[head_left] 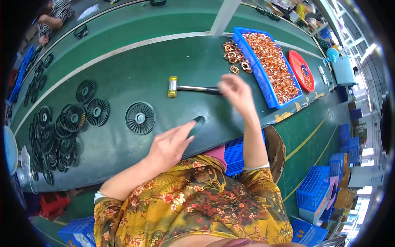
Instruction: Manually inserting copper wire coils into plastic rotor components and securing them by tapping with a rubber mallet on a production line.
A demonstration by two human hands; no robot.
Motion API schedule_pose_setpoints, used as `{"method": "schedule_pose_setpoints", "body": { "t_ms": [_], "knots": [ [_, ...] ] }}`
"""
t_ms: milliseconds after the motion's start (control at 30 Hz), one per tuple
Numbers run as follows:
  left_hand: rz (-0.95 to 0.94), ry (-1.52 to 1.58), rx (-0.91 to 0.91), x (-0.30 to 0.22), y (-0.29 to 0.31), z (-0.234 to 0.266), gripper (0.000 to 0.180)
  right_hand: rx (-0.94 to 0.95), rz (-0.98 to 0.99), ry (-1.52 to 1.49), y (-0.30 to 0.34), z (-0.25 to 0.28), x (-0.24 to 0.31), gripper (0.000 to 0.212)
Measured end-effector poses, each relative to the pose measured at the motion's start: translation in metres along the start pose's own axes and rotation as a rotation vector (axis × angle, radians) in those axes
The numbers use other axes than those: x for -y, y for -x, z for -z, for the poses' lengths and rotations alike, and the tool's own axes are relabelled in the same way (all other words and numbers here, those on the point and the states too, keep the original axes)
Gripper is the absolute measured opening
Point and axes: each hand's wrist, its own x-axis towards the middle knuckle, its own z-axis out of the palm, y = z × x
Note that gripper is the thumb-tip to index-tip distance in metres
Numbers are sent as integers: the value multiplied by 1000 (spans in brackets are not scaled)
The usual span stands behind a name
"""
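My left hand (169, 145) is closed, thumb and fingers pinching a small dark green piece (198, 124) just above the table's near edge; the piece is mostly hidden, so its full shape cannot be told. My right hand (238, 94) has curled fingers over the handle end of a hammer (192, 88) with a yellow-faced head. The hammer lies across the table, its handle tip overlapped by my fingers; whether they touch it, or hold something small, is unclear. To the left of the hammer, one dark green spoked disc (140, 118) with a central hole lies flat.
Many similar discs (74, 118) are heaped on the left of the green table (119, 82). A blue tray (263, 80) of copper-coloured rings stands at right, with loose rings (234, 69) beside it. Beyond are a red dish (294, 61) and a metal post (224, 18). Another person (51, 22) sits far left.
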Motion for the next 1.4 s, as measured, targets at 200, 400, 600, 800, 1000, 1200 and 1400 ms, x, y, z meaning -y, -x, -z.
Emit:
{"method": "schedule_pose_setpoints", "body": {
  "t_ms": [200,400,600,800,1000,1200,1400],
  "knots": [
    [-17,-447,216,17,-9,-23,42,-264,-91,858,-61,10,-54,31],
    [77,-298,194,22,-2,3,51,-283,72,596,-45,23,-71,24],
    [273,-800,-216,67,20,103,58,-247,88,598,-44,27,-74,16],
    [557,-856,-56,103,55,150,49,-299,294,408,-28,-1,-35,12],
    [605,-407,-488,79,40,132,27,-233,656,174,20,-43,48,12],
    [607,504,-523,31,12,60,31,-160,873,96,51,-74,81,24],
    [578,652,-379,13,8,40,37,-54,905,32,63,-100,97,22]
  ]
}}
